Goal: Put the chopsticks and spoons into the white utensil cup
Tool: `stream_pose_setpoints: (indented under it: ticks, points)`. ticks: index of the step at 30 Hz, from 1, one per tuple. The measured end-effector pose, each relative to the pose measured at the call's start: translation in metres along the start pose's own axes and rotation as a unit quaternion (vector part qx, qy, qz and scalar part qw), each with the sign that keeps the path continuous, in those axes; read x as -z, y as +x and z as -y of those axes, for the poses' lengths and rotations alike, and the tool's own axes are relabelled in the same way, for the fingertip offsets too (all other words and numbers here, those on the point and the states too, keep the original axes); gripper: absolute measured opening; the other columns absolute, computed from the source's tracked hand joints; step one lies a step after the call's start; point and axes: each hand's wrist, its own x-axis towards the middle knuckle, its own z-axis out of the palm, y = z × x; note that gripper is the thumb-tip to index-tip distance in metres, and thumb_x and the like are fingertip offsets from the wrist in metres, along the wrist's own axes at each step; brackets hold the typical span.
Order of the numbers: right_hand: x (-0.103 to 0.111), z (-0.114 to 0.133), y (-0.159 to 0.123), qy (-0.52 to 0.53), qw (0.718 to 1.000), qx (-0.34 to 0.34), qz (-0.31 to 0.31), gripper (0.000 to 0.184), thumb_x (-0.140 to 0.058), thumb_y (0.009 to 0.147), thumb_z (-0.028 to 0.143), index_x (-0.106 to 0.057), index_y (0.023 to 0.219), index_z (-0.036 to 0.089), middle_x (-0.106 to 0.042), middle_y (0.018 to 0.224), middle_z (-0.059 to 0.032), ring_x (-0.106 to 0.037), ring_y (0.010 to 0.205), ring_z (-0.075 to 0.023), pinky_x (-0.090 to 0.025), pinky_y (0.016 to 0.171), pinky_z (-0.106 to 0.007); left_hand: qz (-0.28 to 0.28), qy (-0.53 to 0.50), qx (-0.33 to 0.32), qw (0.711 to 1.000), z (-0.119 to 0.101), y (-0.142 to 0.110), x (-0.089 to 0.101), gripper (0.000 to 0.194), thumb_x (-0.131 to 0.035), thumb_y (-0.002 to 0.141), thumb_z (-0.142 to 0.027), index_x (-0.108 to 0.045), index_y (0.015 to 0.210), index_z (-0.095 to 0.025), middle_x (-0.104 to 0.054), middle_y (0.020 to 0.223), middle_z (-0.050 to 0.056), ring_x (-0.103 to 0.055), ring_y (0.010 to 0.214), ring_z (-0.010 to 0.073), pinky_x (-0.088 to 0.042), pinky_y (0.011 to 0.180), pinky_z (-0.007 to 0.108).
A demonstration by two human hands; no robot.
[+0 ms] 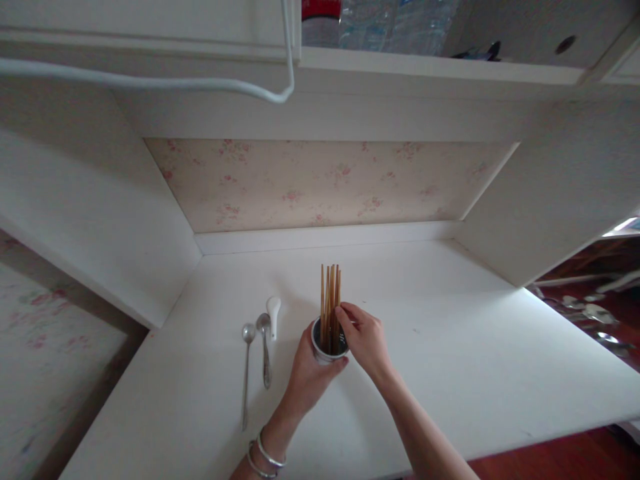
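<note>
My left hand (pixel 311 367) is wrapped round a metal utensil cup (pixel 328 358), with its thumb across the near side. Several wooden chopsticks (pixel 328 303) stand upright in the cup, their upper parts well above the rim. My right hand (pixel 366 335) pinches the chopsticks on the right side of the bunch between thumb and fingertips; how many it grips I cannot tell. To the left of the cup lie a white soup spoon (pixel 273 313), a metal spoon (pixel 265 347) and a long-handled metal spoon (pixel 247 373), side by side.
All this is on a white desk top (pixel 450 347) between two side panels, with a floral back wall (pixel 320 183). A white cable (pixel 190 85) hangs under the overhead cupboard. Beyond the desk's right edge, several metal utensils (pixel 595 313) are visible lower down.
</note>
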Motion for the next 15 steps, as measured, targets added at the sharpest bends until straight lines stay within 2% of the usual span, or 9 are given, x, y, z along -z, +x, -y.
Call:
stream_pose_setpoints:
  ticks: [3,6,8,10,11,13,15]
  points:
    - [0.0,-0.007,-0.004,0.045,0.999,-0.018,0.015,0.028,-0.053,0.089,0.043,-0.069,0.102,0.023,-0.074,0.092,-0.0049,-0.071,0.079,-0.0215,-0.057,0.072,-0.033,0.006,-0.006,-0.003,1.0,-0.002,0.0,-0.001,0.076,-0.08,0.063,-0.023,-0.046,0.131,-0.02,-0.058,0.128,0.012,-0.053,0.119,0.0285,-0.04,0.104,0.046]
    - [0.003,-0.021,-0.009,0.136,0.988,-0.026,0.067,0.039,-0.055,0.089,0.044,-0.058,0.122,0.025,-0.07,0.11,-0.0073,-0.067,0.098,-0.0239,-0.054,0.085,-0.038,0.014,-0.004,-0.006,1.0,-0.009,0.0,-0.002,0.074,-0.079,0.065,-0.022,-0.045,0.132,-0.022,-0.057,0.129,0.011,-0.053,0.12,0.0275,-0.041,0.104,0.045]
    - [0.005,-0.031,-0.015,0.181,0.977,-0.01,0.116,0.051,-0.06,0.087,0.043,-0.047,0.133,0.028,-0.06,0.129,-0.0074,-0.055,0.12,-0.0253,-0.045,0.099,-0.043,0.017,0.004,-0.005,1.0,-0.014,-0.001,-0.003,0.069,-0.077,0.068,-0.023,-0.047,0.13,-0.022,-0.059,0.127,0.009,-0.055,0.117,0.0261,-0.042,0.102,0.043]
    - [0.004,-0.041,-0.021,0.21,0.964,0.002,0.162,0.069,-0.069,0.08,0.041,-0.037,0.14,0.03,-0.048,0.142,-0.0066,-0.041,0.133,-0.0261,-0.034,0.109,-0.046,0.024,0.008,-0.002,1.0,-0.018,-0.001,-0.004,0.066,-0.077,0.069,-0.025,-0.048,0.128,-0.022,-0.061,0.124,0.009,-0.058,0.113,0.0254,-0.045,0.098,0.041]
    - [0.003,-0.045,-0.024,0.224,0.958,0.002,0.182,0.079,-0.074,0.075,0.04,-0.033,0.142,0.03,-0.045,0.145,-0.0069,-0.039,0.134,-0.0266,-0.031,0.111,-0.046,0.029,0.005,-0.001,1.0,-0.019,-0.001,-0.005,0.067,-0.078,0.068,-0.026,-0.048,0.128,-0.021,-0.061,0.122,0.009,-0.059,0.11,0.0255,-0.047,0.096,0.04]
    - [-0.001,-0.049,-0.029,0.256,0.944,-0.003,0.206,0.09,-0.08,0.068,0.036,-0.03,0.143,0.028,-0.047,0.142,-0.0087,-0.043,0.131,-0.0275,-0.032,0.11,-0.046,0.036,0.001,-0.002,0.999,-0.02,-0.001,-0.006,0.069,-0.08,0.066,-0.027,-0.048,0.127,-0.02,-0.063,0.119,0.01,-0.06,0.107,0.0261,-0.05,0.092,0.038]
    - [-0.005,-0.049,-0.032,0.287,0.934,-0.009,0.211,0.088,-0.082,0.066,0.034,-0.034,0.14,0.025,-0.056,0.133,-0.0095,-0.051,0.122,-0.0276,-0.038,0.106,-0.045,0.036,0.011,-0.01,0.999,-0.02,-0.002,-0.006,0.069,-0.08,0.065,-0.025,-0.049,0.126,-0.02,-0.063,0.119,0.01,-0.059,0.107,0.0268,-0.049,0.092,0.039]
